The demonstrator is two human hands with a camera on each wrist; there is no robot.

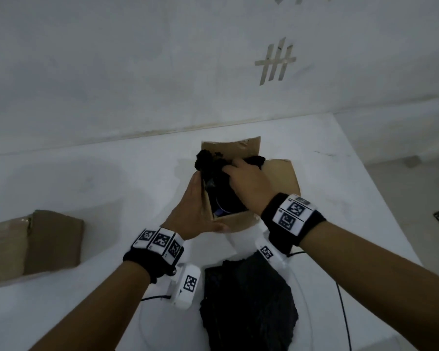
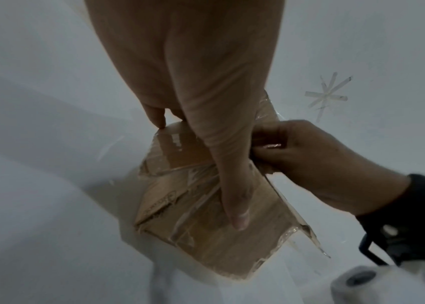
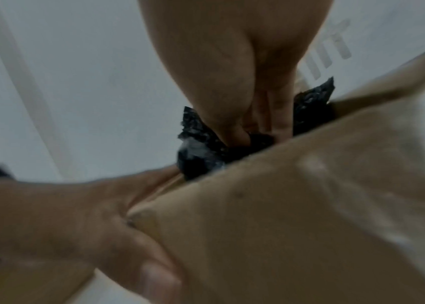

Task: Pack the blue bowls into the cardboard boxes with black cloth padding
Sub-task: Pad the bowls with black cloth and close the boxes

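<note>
A sliver of the glossy blue bowl [image 1: 220,207] shows at the near-left corner inside the small open brown cardboard box [image 1: 235,220], which sits at the centre of the white tabletop [image 1: 340,173]; the rest of the bowl is hidden under crumpled black cloth padding [image 1: 211,160] that bulges above the box rim toward 12 o'clock.

Your right hand [image 1: 246,181] reaches in from 4 o'clock with its fingers curled into that cloth, pinching and pushing it down. Your left hand [image 1: 195,211] is spread fairly flat along the box's 9 o'clock wall, fingers straight against the taped cardboard and thumb lying at the near corner, bracing it. The far flap and the flap at 3 o'clock stand open.

A second sheet of black cloth [image 1: 249,307] lies on the table at 6 o'clock, between your forearms. A closed brown cardboard box [image 1: 36,247] rests well apart at 9 o'clock. Tape marks [image 1: 275,62] are stuck on the wall beyond.

From here, I judge the main risk is the bunched cloth at 12 o'clock: if you leave it piled above the rim, the flaps may not close flat. Pressing hard on one side could also tilt the bowl or leave its near-left edge bare against the cardboard. Ease off your left hand too soon and the light box may slide away under the push
</note>
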